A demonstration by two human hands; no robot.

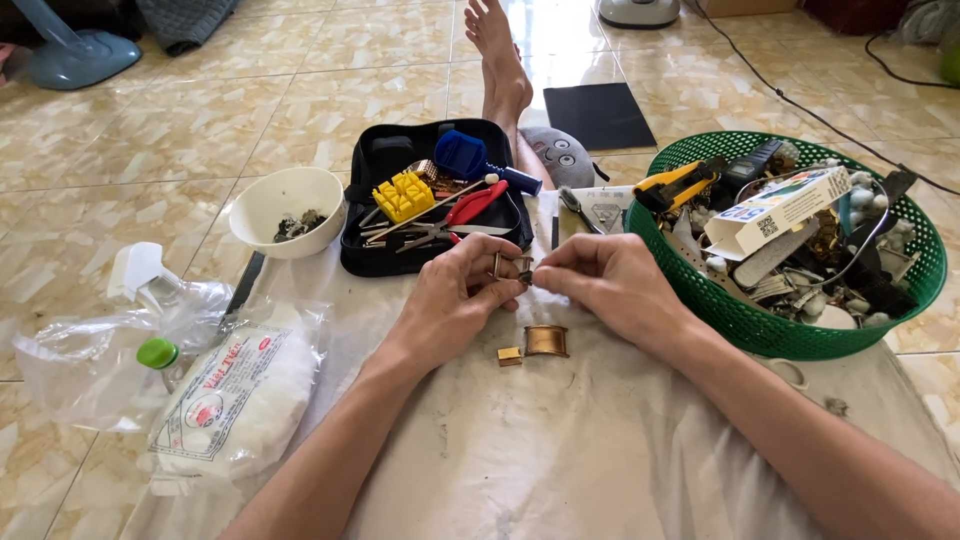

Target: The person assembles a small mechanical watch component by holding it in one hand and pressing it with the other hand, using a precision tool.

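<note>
This looks like a room in a home, used as a small repair corner on the floor. The person sits barefoot on glossy marble-pattern tiles [300, 80], with a fan base [70, 55] nearby. A white cloth [560, 440], an open black tool case [440, 200] and a green basket [790, 330] of parts lie around.

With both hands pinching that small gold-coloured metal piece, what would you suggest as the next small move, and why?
Probably set the small gold-coloured piece down on the white cloth beside the two loose gold-coloured links. Left hand and right hand both pinch it, so neither is free to reach the tool case.
</note>
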